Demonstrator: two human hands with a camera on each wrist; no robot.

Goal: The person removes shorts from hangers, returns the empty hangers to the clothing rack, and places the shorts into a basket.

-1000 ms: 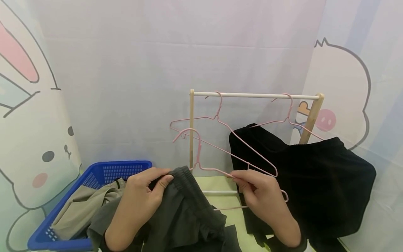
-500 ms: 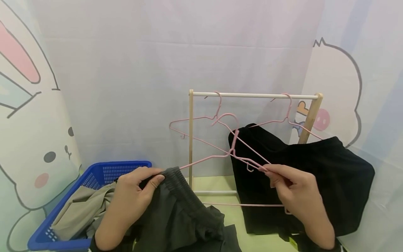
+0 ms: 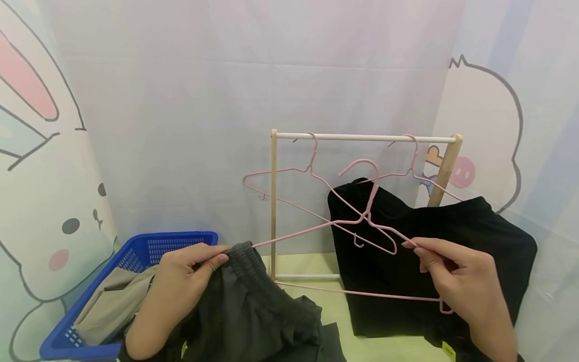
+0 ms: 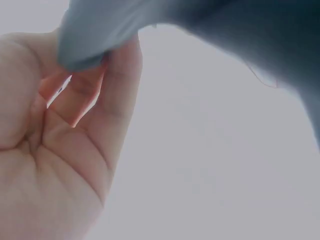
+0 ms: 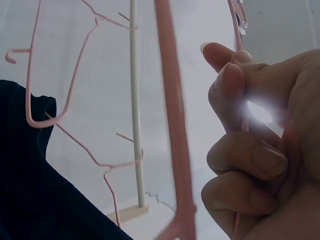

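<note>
In the head view my left hand (image 3: 183, 276) pinches the elastic waistband of dark grey-green pants (image 3: 253, 306) between thumb and fingers. The left wrist view shows the pants' fabric edge (image 4: 95, 35) between those fingertips. My right hand (image 3: 468, 281) pinches the right shoulder of a pink wire hanger (image 3: 372, 198), whose hook points up. The hanger's left shoulder runs to the waistband's opening, where its end is hidden. Its bottom bar passes behind the pants at the left. In the right wrist view the hanger's thick wire (image 5: 172, 100) passes beside my right fingers (image 5: 235, 155).
Behind the hands stands a small rack with a white rail (image 3: 353, 137). A bare pink hanger (image 3: 289, 169) and another carrying black pants (image 3: 452, 261) hang from it. At left a blue basket (image 3: 181, 235) holds beige clothing (image 3: 113, 301).
My right hand has moved to the right, taking the hanger with it, so more of its left shoulder shows outside the waistband. My left hand has shifted slightly left with the pants.
</note>
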